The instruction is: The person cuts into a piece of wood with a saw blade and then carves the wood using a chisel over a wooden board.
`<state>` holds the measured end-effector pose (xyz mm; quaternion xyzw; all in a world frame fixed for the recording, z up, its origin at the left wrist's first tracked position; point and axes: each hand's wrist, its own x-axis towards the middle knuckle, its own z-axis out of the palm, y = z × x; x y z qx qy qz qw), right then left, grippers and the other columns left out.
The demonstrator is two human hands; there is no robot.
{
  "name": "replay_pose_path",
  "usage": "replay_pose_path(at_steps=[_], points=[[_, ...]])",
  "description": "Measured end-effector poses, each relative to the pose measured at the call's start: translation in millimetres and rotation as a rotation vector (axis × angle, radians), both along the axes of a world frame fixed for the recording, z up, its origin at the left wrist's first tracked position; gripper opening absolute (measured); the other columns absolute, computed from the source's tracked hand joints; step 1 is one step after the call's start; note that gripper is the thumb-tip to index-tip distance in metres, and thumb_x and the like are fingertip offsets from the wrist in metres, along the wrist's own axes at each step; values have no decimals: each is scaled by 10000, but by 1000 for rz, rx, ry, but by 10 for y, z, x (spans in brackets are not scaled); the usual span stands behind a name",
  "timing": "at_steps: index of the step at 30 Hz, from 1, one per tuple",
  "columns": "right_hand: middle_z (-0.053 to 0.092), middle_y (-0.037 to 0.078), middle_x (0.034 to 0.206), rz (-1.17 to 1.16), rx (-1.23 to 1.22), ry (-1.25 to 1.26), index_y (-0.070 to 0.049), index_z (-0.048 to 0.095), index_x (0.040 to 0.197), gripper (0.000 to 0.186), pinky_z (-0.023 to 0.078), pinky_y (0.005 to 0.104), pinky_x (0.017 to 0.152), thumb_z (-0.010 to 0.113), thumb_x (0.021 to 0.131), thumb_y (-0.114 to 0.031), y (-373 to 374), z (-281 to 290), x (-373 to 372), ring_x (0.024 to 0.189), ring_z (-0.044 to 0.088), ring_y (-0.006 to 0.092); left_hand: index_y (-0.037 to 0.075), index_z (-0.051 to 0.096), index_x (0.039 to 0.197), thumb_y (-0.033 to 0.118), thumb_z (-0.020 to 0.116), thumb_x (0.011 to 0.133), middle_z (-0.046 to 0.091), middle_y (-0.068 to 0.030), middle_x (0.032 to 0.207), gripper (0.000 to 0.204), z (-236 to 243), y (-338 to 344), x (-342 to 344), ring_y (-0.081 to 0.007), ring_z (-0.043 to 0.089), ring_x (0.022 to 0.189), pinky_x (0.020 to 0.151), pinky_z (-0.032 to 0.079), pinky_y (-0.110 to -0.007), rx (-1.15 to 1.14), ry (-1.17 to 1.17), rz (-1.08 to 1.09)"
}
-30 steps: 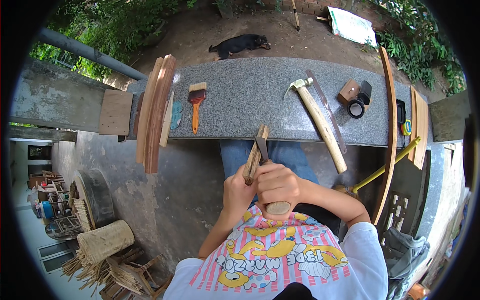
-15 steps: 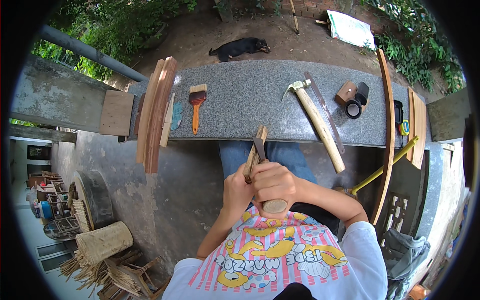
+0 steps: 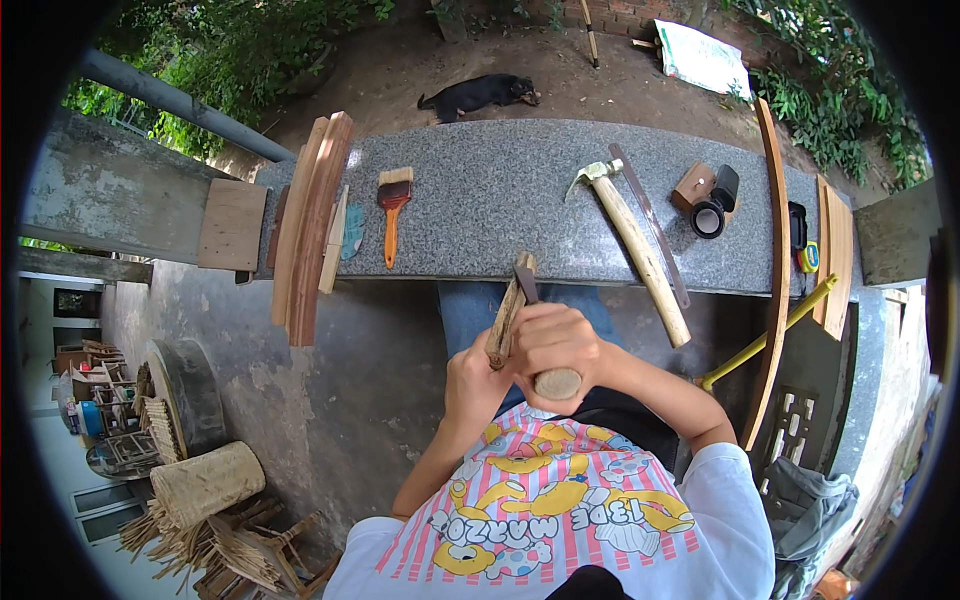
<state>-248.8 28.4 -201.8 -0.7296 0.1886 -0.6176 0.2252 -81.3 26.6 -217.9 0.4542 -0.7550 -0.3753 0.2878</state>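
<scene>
A short, rough wooden stick (image 3: 505, 325) points away from me, its far end near the front edge of the stone table. My left hand (image 3: 474, 383) is closed around its near end. My right hand (image 3: 556, 345) grips a chisel (image 3: 557, 384) with a thick, round wooden handle, the butt facing me. The chisel's dark blade lies against the stick close to its far end. Both hands are together in front of my shirt, over my lap. Part of the handle is hidden by my fingers.
On the granite table (image 3: 465, 200) lie a paintbrush (image 3: 392, 215), a claw hammer (image 3: 640, 250), a metal ruler (image 3: 650, 225) and a tape measure (image 3: 808, 257). Wooden strips (image 3: 318, 230) overhang at left; a long strip (image 3: 775, 270) overhangs at right. A black dog (image 3: 480, 96) lies beyond.
My right hand and the chisel have shifted slightly forward and right, bringing the blade nearer the stick's far end. My left hand stays almost in place on the stick.
</scene>
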Motion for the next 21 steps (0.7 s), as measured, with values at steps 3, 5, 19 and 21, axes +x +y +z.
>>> replay_pose_path(at_steps=[3, 5, 19, 21], points=[[516, 60, 603, 50, -10, 14, -58, 559, 630, 152, 454, 350, 565, 702, 577, -57, 79, -25, 32, 541, 521, 267, 16, 631, 1010, 147, 732, 797, 642, -237, 751, 270, 14, 1, 8, -433, 649, 749, 596, 518, -448, 121, -62, 5], [500, 54, 587, -21, 9, 48, -66, 551, 598, 141, 454, 343, 560, 689, 579, -46, -50, -107, -21, 534, 517, 258, 15, 630, 999, 142, 729, 798, 644, -233, 745, 258, 22, 14, -8, -432, 651, 740, 592, 517, -451, 36, -3, 0], [533, 45, 614, 39, 11, 25, -62, 578, 642, 124, 445, 348, 559, 687, 585, -49, 51, -53, 26, 536, 524, 254, 22, 642, 1017, 220, 750, 821, 644, -224, 738, 299, -44, 61, 47, -431, 649, 747, 587, 515, -437, 105, -12, 33], [537, 49, 617, -2, 16, 30, -61, 583, 650, 129, 446, 348, 558, 693, 583, -53, -51, -97, -27, 539, 523, 261, 24, 642, 1027, 224, 755, 817, 646, -221, 740, 311, -26, 77, 27, -431, 650, 749, 589, 516, -435, 132, 3, 36]])
